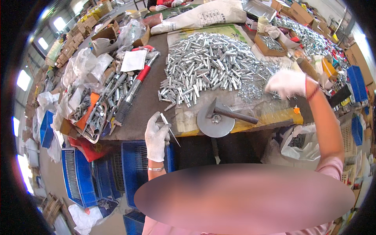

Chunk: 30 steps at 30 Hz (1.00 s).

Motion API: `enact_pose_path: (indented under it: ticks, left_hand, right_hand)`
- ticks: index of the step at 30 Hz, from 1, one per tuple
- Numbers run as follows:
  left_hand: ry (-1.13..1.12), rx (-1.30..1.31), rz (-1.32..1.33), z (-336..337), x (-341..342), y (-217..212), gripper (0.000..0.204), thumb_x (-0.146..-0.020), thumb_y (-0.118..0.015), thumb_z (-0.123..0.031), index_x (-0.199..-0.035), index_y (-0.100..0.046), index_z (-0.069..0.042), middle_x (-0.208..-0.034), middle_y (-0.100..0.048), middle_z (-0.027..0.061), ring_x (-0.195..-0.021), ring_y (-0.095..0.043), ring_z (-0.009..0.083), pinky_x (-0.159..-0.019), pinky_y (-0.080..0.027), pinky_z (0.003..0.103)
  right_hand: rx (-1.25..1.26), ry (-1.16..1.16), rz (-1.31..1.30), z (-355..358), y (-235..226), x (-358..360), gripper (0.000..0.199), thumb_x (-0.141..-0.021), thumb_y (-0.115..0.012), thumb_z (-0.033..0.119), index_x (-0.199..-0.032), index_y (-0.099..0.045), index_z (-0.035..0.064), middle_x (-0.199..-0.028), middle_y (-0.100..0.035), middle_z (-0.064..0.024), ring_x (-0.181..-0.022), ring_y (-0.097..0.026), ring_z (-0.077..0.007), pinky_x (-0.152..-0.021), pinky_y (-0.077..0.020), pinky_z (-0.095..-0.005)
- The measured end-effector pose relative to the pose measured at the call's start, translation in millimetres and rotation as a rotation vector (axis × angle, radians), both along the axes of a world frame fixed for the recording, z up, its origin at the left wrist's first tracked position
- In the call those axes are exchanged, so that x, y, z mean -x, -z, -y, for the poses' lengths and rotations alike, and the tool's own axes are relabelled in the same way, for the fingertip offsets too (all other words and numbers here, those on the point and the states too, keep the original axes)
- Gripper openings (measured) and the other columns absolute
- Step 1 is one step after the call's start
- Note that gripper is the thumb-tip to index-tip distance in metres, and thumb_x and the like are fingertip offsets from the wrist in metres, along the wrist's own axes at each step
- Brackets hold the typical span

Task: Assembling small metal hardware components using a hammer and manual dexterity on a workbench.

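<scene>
One slender metal piece is pinched between the thumb and fingers of our left hand, which is gloved in white and held just off the near edge of the table. The piece slants, its thin end down and to the right. Our right hand, also gloved, hangs over the right side of the scattered small fasteners, its fingers bent downward; it is blurred, so we cannot tell whether it grips anything.

We judge the step in hand to be picking out small parts with the right while the left keeps its piece ready. The next move seems to call for a light fingertip pinch and a steady left grip.

Beside the fasteners lies a broad heap of silvery metal sleeves. Nearer us, a hammer rests its head on a round metal disc, the handle reaching out past the rim to the right.

For writing, we find dark print on the white sack at the far side and faint marks on a paper sheet at the left. We make out no brand.
</scene>
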<state>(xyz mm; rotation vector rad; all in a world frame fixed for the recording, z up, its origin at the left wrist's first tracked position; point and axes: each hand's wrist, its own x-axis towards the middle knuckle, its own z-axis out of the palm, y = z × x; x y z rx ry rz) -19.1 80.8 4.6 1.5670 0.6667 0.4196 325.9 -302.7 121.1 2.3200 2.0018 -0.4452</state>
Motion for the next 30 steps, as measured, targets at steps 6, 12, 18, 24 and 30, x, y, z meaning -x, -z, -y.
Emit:
enact_pose_path:
  ticks: [6, 12, 18, 24, 30]
  left_hand:
    - [-0.018, 0.078, -0.015, -2.2, 5.5, 5.9, 0.067, -0.096, -0.07, -0.003, -0.157, -0.044, -0.003, -0.091, -0.063, 0.0042, -0.059, -0.056, 0.0063, -0.045, -0.043, 0.022]
    - [-0.01, 0.028, -0.019, 2.4, 4.7, -1.3, 0.065, -0.095, -0.069, -0.002, -0.156, -0.046, -0.001, -0.085, -0.064, 0.0036, -0.059, -0.056, 0.0067, -0.046, -0.045, 0.023]
    - [-0.005, 0.07, -0.003, 0.8, 2.6, -0.3, 0.065, -0.096, -0.069, -0.003, -0.156, -0.045, -0.001, -0.086, -0.065, 0.0044, -0.058, -0.057, 0.0073, -0.046, -0.047, 0.023]
    - [-0.014, 0.033, -0.016, 0.3, 2.5, 1.5, 0.064, -0.097, -0.069, -0.002, -0.156, -0.045, -0.002, -0.088, -0.066, 0.0058, -0.059, -0.057, 0.007, -0.046, -0.046, 0.023]
    - [-0.019, 0.053, 0.023, -1.4, 14.3, 8.8, 0.065, -0.096, -0.069, -0.001, -0.156, -0.045, -0.002, -0.088, -0.065, 0.0057, -0.057, -0.056, 0.007, -0.045, -0.045, 0.023]
  right_hand:
    - [0.226, 0.425, -0.581, -96.6, -51.4, 130.5, 0.061, -0.103, -0.063, 0.039, -0.155, -0.054, 0.0082, -0.09, -0.076, -0.0117, -0.071, -0.069, -0.0162, -0.067, -0.0592, -0.034]
    - [-0.649, 0.732, -0.85, -184.9, -17.6, 21.3, 0.06, -0.107, -0.059, 0.034, -0.158, -0.049, 0.0036, -0.086, -0.076, -0.0076, -0.053, -0.05, -0.0056, -0.047, -0.0425, -0.0243]
    - [-0.434, 0.616, -0.913, -285.7, -2.3, 30.8, 0.052, -0.106, -0.056, 0.038, -0.143, -0.058, 0.0022, -0.096, -0.08, -0.0119, -0.061, -0.056, -0.013, -0.055, -0.0507, -0.0301]
    - [0.104, 0.292, -0.987, -269.1, 4.7, 122.3, 0.051, -0.106, -0.059, 0.046, -0.14, -0.067, 0.0087, -0.084, -0.079, -0.0094, -0.053, -0.059, -0.0102, -0.05, -0.048, -0.0268]
    - [0.232, 0.023, -0.844, -228.5, -35.6, 175.8, 0.064, -0.104, -0.06, 0.043, -0.161, -0.05, 0.0141, -0.09, -0.077, -0.0107, -0.069, -0.069, -0.0142, -0.062, -0.0575, -0.0306]
